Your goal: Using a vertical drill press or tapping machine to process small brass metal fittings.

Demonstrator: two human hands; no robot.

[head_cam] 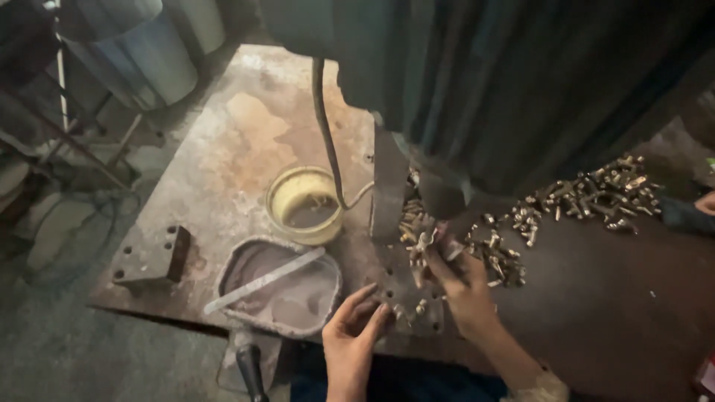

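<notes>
Right hand [465,286] is up under the dark machine [506,82], fingers pinched narrow on a small brass part [426,242] at the machine's foot. The grip on it looks tight, though the fingertips blur into the shadow there. Left hand [354,327] lies lower, palm up and fingers loosely spread, a wide grip holding nothing that I can make out, resting at the near edge of the rusty tabletop [246,126]. Just past its fingertips sit a few loose brass bits [417,307]. More brass parts trail to the right in a heap [503,260], and a bigger pile [603,193] lies farther right, well apart from the hands. Left of the machine stands a yellow tub [279,197] with dark liquid inside, a bent tube [328,141] dipping into it. Nearer, a grey dish [328,290] holds a flat metal strip [261,283]. A small angle block [156,257] sits at the tabletop's left side.
</notes>
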